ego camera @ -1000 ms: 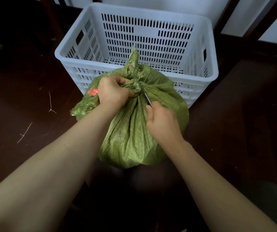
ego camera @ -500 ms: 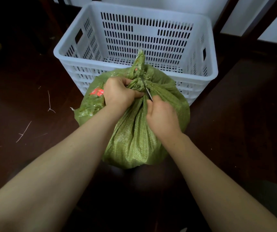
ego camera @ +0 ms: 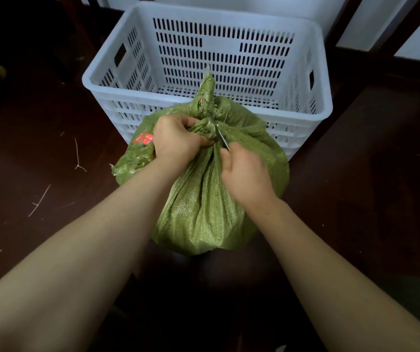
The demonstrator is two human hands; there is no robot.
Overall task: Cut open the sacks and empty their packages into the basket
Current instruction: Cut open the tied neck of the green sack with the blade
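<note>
One sack (ego camera: 203, 199) in view, upright against basket (ego camera: 327, 110) front wall, neck tied | left hand (ego camera: 178, 141) fisted round neck | right hand (ego camera: 244, 174) curled on blade (ego camera: 222, 139), tip at knot | no packages visible in basket | progress: early; cut not finished, emptying not begun.

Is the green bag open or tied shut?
Tied shut. The green sack has its neck bunched into a knot, gripped by the left hand; no opening shows.
</note>
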